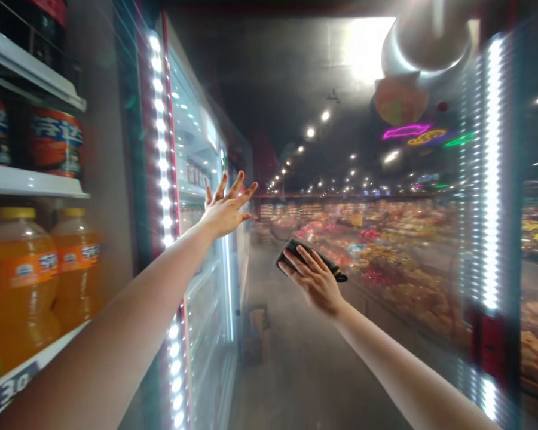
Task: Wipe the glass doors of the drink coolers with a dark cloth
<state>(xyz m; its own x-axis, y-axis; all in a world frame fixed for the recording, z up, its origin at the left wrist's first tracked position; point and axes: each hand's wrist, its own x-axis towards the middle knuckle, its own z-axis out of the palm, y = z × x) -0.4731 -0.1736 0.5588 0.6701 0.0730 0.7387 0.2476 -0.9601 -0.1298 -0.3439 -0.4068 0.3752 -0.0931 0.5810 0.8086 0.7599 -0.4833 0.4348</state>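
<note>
My left hand [226, 209] is stretched forward in the middle of the view, fingers spread apart, with nothing in it. It seems to lie against the clear glass door [296, 334], though the contact is hard to make out. Under the flat fingers of my right hand [316, 280] is a folded dark cloth [288, 254] with a yellow-striped edge, pressed against the same glass. Through the pane, the shop beyond looks blurred.
On the left, fridge shelves [36, 186] carry orange soda bottles [20, 286] and cans [56, 140]. A bright light strip [165, 155] runs up the fridge frame; another light line [492, 179] shows at right. Produce displays [394, 257] stand beyond the glass.
</note>
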